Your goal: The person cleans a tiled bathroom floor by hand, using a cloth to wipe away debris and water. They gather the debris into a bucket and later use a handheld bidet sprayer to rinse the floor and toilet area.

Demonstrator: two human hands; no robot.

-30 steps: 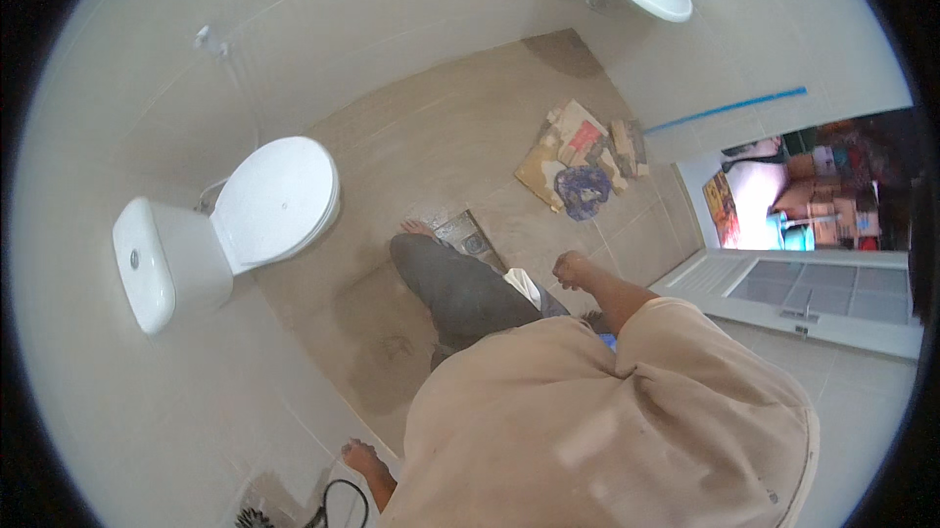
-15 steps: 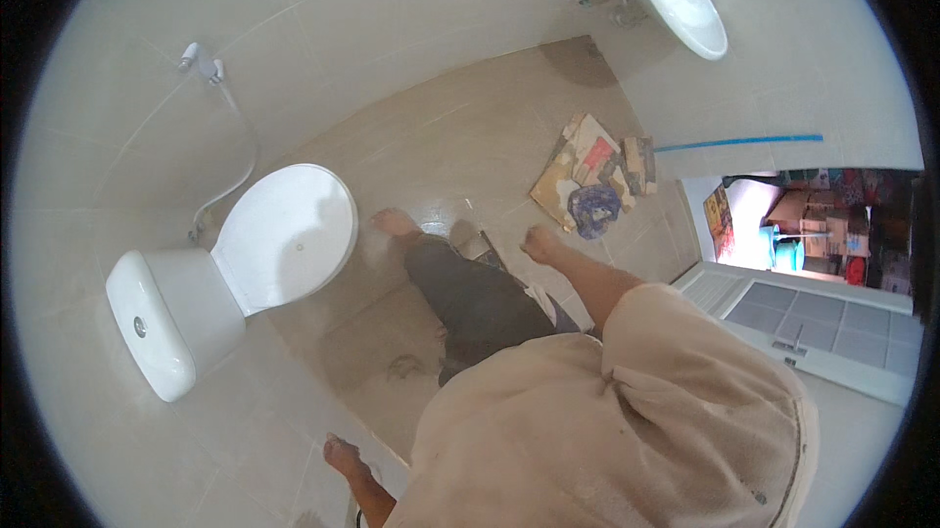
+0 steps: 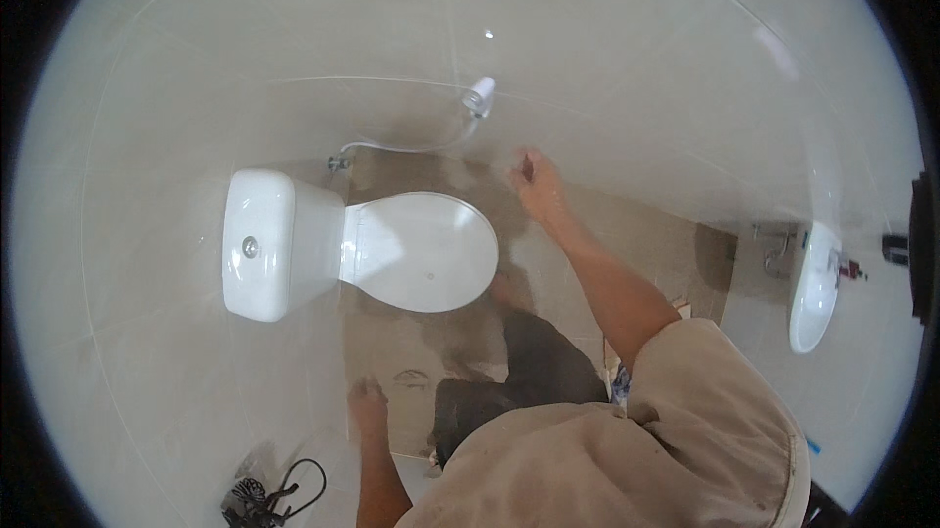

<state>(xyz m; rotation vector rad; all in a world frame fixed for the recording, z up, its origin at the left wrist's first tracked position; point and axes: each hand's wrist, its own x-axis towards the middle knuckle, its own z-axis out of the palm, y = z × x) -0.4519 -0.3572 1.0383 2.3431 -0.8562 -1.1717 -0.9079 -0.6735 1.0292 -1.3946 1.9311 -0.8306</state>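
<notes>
My right hand reaches forward over the floor by the far wall. Its fingers are loosely curled, with a gap between thumb and fingers and nothing visible in them. A white bidet sprayer hangs on the wall close to it, on a white hose. Low on the left, my left hand hangs over the wet floor beside the floor drain. It is slightly blurred, its fingers look apart, and I see no object in it. Between the hands stands a white toilet with its lid down.
The toilet's cistern stands against the left wall. A white washbasin is mounted on the right wall. A dark coiled cable or hose hangs at the lower left. Wet patches darken the tiled floor.
My view has swung to the right wall's opposite side, toward the toilet and sprayer. My right hand has moved forward to the sprayer; the doorway and most of the cardboard have left view.
</notes>
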